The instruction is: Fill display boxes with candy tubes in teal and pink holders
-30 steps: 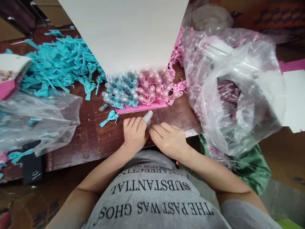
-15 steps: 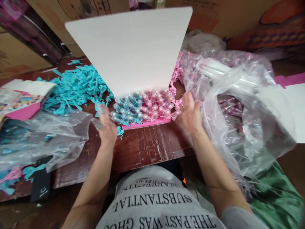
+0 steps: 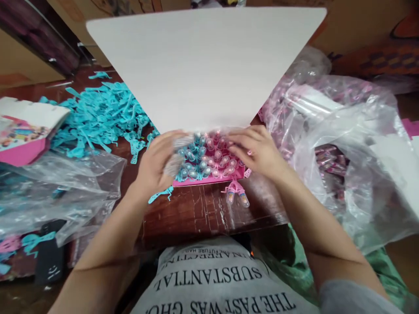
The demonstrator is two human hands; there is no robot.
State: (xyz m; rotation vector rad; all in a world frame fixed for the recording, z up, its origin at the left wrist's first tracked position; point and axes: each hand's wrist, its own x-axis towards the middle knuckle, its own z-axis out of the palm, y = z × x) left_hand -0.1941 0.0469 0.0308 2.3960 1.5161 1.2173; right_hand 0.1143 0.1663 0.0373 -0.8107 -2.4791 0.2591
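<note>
While both hands hover over the pink tray [image 3: 209, 181], the work in hand looks to me like sorting or settling the capsule toys [image 3: 204, 160] packed inside it. Nearest the person, at six o'clock, a grey printed shirt [image 3: 212, 279] fills the bottom edge. Past it lies the scuffed wooden table [image 3: 196, 216]. On that wood, at five o'clock of the tray, two loose pink toys [image 3: 237, 197] lie on their sides, and at seven o'clock a single turquoise strap [image 3: 160, 195] lies flat.

The left hand [image 3: 157, 163] curves over the tray's nine o'clock edge. It is blurred, so I cannot tell whether it grips anything. The right hand [image 3: 258, 150] is spread palm down over the three o'clock side, fingers stretched out and closed on nothing that shows.

The tray sits mid-table, its front rim toward the person. The capsule toys are small and clear, on turquoise mounts to the left and pink to the right, upright and touching. Judging by that crowding, any further handling calls for a light fingertip touch, since a push could topple the neighbours.

A white card flap [image 3: 203, 65] rises from the tray's twelve o'clock side. Farther out, a turquoise heap [image 3: 101, 113] lies at ten o'clock, a clear bag [image 3: 347, 148] of pink pieces at three o'clock, and a crumpled bag [image 3: 59, 183] at eight o'clock.
</note>
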